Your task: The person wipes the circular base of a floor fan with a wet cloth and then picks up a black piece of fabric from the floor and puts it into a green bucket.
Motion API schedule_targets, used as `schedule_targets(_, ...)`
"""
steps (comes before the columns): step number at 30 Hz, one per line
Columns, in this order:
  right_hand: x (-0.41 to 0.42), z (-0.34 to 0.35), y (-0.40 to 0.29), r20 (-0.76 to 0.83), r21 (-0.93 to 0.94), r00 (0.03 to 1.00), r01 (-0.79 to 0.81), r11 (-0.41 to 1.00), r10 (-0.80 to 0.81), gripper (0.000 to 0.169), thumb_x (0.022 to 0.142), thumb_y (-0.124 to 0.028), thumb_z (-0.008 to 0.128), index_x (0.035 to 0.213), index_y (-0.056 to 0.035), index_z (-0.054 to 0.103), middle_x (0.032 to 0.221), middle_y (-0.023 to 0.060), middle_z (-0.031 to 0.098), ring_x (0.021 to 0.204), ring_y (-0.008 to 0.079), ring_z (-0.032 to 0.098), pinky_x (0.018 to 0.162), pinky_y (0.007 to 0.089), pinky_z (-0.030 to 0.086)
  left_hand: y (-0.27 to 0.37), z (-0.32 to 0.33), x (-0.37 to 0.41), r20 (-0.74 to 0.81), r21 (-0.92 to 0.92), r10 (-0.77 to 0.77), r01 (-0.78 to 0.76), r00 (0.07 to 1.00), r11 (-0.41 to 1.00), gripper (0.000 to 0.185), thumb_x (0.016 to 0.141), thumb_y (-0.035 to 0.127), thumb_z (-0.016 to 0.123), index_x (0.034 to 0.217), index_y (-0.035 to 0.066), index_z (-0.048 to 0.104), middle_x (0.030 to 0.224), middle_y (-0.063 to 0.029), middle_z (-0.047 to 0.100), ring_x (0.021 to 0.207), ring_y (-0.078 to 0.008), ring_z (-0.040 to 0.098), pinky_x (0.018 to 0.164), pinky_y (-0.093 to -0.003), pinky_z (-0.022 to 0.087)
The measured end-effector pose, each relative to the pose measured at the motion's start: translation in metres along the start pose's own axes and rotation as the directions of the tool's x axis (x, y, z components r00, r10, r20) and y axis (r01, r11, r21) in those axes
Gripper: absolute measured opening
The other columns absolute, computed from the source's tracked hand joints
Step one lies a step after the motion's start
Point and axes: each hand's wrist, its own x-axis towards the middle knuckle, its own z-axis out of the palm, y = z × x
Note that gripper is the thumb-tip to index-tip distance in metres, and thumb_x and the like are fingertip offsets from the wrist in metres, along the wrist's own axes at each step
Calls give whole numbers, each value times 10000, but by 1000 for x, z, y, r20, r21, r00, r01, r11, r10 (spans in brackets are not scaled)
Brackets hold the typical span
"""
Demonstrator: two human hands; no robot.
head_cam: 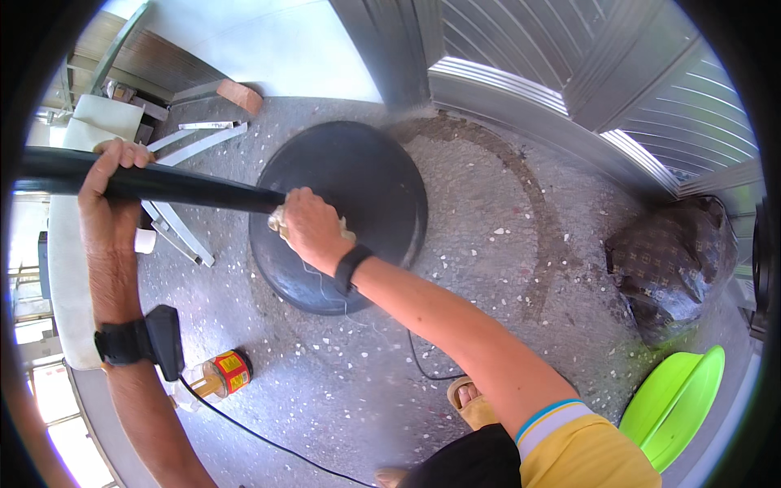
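Observation:
A black pole (pixel 201 189) runs from the left edge of the view down to a wide round black base (pixel 378 183) on the floor. My left hand (pixel 105 222) grips the pole high up, fingers over it and thumb around its near side. At the pole's lower end, just above the base, my right hand (pixel 314 226) presses a crumpled pale cloth (pixel 277 222) against it. A loose thin thread trails below the right hand across the base's rim. The cloth is mostly hidden under my fingers.
A clear container with a red-yellow label (pixel 232 371) lies left on the speckled floor (pixel 476 244). Metal strips (pixel 207 143) and a brick (pixel 240 96) lie behind. Rightward are a dark patterned bag (pixel 671 262), a lime-green basin (pixel 665 396) and a metal door (pixel 518 97).

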Motion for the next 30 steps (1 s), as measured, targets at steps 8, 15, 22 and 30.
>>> schedule_targets(8, 59, 57, -11, 22, -48, 999, 32, 998, -31, 132, 790, -125, 569, 885, -40, 604, 886, 116, 576, 788, 254, 623, 647, 325, 521, 2, -77, 45, -97, -34, -47, 44, 994, 998, 99, 824, 41, 621, 844, 1, 532, 760, -52, 500, 781, -189, 503, 848, -314, 410)
schedule_targets(15, 69, 66, 4, 56, 145, 994, 90, 985, -99, 81, 793, -139, 566, 839, -73, 563, 890, 115, 594, 804, 275, 611, 671, 391, 508, -1, -78, 46, -170, 27, 18, -14, 985, 1000, 116, 807, 57, 646, 817, 2, 544, 718, -60, 517, 744, -196, 538, 815, -319, 439)
schedule_targets(22, 71, 5, 93, -59, 227, 998, 15, 974, -2, 163, 770, -185, 611, 898, -89, 577, 917, 117, 588, 872, 311, 570, 728, 408, 470, -4, -85, 39, -4, 24, 24, -24, 1000, 999, 141, 803, 100, 660, 813, -2, 562, 707, -54, 518, 747, -187, 544, 814, -329, 435)
schedule_targets(30, 30, 18, 99, -13, -109, 996, 82, 991, -84, 199, 752, -109, 608, 937, -36, 594, 1015, 167, 539, 920, 358, 517, 796, 443, 430, 6, -50, 6, -314, 350, 182, -64, 932, 935, 86, 695, 34, 630, 755, 22, 570, 706, -44, 567, 664, -143, 560, 660, -270, 449)
